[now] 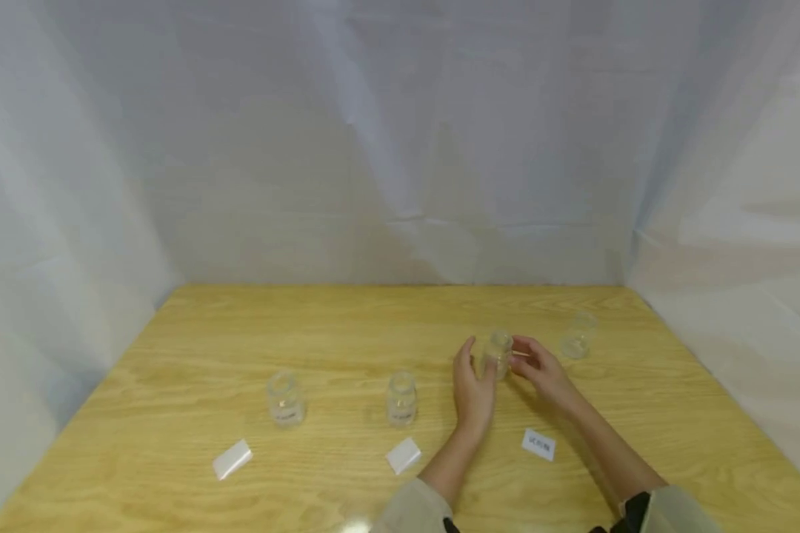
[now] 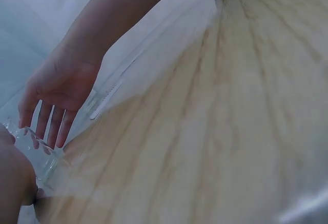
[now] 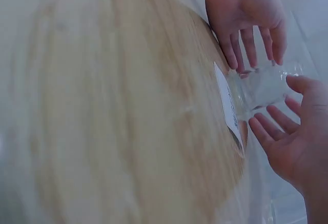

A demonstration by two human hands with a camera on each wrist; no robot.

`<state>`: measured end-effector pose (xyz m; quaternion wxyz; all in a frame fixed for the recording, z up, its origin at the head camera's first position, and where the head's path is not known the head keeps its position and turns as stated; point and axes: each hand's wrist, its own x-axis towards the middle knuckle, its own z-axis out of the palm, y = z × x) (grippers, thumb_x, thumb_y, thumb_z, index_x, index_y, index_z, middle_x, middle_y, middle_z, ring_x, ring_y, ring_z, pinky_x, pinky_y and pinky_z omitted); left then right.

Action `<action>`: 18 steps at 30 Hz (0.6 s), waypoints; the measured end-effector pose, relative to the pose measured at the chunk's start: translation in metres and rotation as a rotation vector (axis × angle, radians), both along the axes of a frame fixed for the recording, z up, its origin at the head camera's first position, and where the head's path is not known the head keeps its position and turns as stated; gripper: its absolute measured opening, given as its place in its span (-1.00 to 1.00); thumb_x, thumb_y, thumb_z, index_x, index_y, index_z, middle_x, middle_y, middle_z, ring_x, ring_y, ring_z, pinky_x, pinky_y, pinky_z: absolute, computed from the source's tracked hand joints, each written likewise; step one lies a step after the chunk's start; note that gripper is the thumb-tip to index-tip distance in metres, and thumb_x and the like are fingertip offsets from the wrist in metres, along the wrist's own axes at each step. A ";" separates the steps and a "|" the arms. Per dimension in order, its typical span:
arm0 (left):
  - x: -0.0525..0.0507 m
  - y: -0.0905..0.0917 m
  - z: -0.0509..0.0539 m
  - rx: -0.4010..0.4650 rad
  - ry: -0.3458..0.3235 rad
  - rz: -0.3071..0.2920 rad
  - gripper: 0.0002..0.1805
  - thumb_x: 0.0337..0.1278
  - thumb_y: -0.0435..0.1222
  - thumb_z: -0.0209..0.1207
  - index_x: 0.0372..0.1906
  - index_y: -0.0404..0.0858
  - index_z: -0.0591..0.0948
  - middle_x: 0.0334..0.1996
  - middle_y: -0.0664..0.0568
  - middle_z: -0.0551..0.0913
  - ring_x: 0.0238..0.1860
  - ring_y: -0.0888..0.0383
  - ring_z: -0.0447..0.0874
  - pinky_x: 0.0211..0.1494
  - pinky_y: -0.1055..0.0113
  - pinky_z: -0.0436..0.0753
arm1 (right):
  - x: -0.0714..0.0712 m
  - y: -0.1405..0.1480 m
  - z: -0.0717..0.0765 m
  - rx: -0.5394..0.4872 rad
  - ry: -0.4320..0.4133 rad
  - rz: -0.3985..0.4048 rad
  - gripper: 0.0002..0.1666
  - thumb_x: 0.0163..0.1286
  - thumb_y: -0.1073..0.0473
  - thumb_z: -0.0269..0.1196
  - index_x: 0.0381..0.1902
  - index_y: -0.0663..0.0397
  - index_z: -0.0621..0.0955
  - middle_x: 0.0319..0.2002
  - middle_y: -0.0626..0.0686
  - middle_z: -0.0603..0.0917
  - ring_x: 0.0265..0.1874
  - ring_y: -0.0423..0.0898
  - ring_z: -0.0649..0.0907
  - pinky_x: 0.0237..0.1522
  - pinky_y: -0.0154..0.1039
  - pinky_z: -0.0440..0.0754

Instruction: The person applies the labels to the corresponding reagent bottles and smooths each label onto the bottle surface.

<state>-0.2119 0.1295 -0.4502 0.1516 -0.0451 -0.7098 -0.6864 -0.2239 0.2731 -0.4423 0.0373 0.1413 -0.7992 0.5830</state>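
Observation:
A clear glass bottle (image 1: 499, 348) stands upright between my two hands at the right of centre. My left hand (image 1: 475, 392) is cupped at its left, with the thumb against the glass and the fingers mostly straight. From the right, my right hand (image 1: 553, 379) reaches to the bottle with extended, spread fingers, the tips at or touching its side. Also in the right wrist view, the bottle (image 3: 264, 88) sits between both hands. Whether its base rests on the table is hard to tell. A white label card (image 1: 538, 444) with dark characters lies nearer me.
Two clear bottles with dark-lettered labels, one at the left (image 1: 285, 400) and one near the middle (image 1: 401, 400), stand on the wooden table (image 1: 320, 318). White slips (image 1: 232, 459) lie before them. Another glass bottle (image 1: 578, 337) stands farther right. White curtains (image 1: 400, 148) surround the table.

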 end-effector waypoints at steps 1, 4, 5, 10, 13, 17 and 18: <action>-0.002 0.000 0.000 0.011 0.001 -0.021 -0.54 0.14 -0.39 0.14 0.17 -0.37 0.41 0.10 -0.18 0.44 0.08 -0.11 0.41 0.09 0.07 0.43 | 0.000 -0.001 0.000 -0.010 -0.003 0.002 -0.47 0.40 0.27 0.05 0.22 0.47 0.22 0.11 0.45 0.34 0.02 0.15 0.47 -0.03 -0.24 0.51; -0.004 0.000 -0.001 0.017 -0.005 -0.072 -0.59 0.15 -0.38 0.14 0.13 -0.32 0.47 0.07 -0.12 0.50 0.07 -0.06 0.45 0.07 0.10 0.46 | 0.002 -0.001 -0.001 -0.043 -0.013 0.002 -0.49 0.40 0.29 0.05 0.22 0.46 0.23 0.09 0.45 0.35 -0.04 -0.01 0.52 -0.02 -0.21 0.51; -0.005 0.000 -0.001 0.019 -0.005 -0.086 -0.60 0.15 -0.38 0.15 0.12 -0.32 0.49 0.06 -0.11 0.51 0.06 -0.06 0.45 0.06 0.11 0.47 | 0.002 0.000 -0.001 -0.052 -0.017 0.002 -0.49 0.40 0.29 0.05 0.22 0.46 0.24 0.08 0.45 0.35 -0.05 -0.06 0.52 -0.02 -0.20 0.51; -0.005 0.001 -0.001 0.008 0.007 -0.095 -0.61 0.13 -0.39 0.17 0.10 -0.32 0.50 0.04 -0.12 0.52 0.05 -0.05 0.47 0.07 0.13 0.46 | 0.004 0.001 -0.001 -0.083 -0.025 -0.010 -0.49 0.39 0.29 0.07 0.21 0.44 0.26 0.09 0.44 0.37 -0.10 -0.21 0.54 -0.03 -0.21 0.52; -0.002 0.002 -0.001 -0.012 0.002 -0.094 -0.61 0.11 -0.40 0.18 0.09 -0.30 0.51 0.01 -0.14 0.53 0.01 -0.06 0.49 0.05 0.14 0.48 | 0.007 0.002 -0.002 -0.093 -0.020 -0.011 -0.49 0.38 0.32 0.07 0.20 0.48 0.25 0.08 0.46 0.36 -0.12 -0.24 0.55 -0.05 -0.22 0.53; 0.003 0.001 0.000 -0.025 -0.008 -0.113 -0.61 0.11 -0.39 0.18 0.09 -0.28 0.50 0.02 -0.17 0.52 0.02 -0.09 0.49 0.04 0.14 0.49 | 0.011 0.003 -0.003 -0.092 -0.013 -0.008 -0.49 0.38 0.34 0.06 0.19 0.51 0.23 0.07 0.49 0.36 -0.13 -0.25 0.55 -0.07 -0.23 0.54; 0.004 0.000 0.000 -0.026 -0.010 -0.121 -0.61 0.11 -0.39 0.18 0.09 -0.29 0.50 0.03 -0.17 0.52 0.03 -0.09 0.48 0.05 0.14 0.49 | 0.013 0.004 -0.003 -0.091 -0.012 -0.008 -0.49 0.38 0.34 0.06 0.19 0.51 0.23 0.07 0.49 0.36 -0.13 -0.24 0.56 -0.07 -0.23 0.54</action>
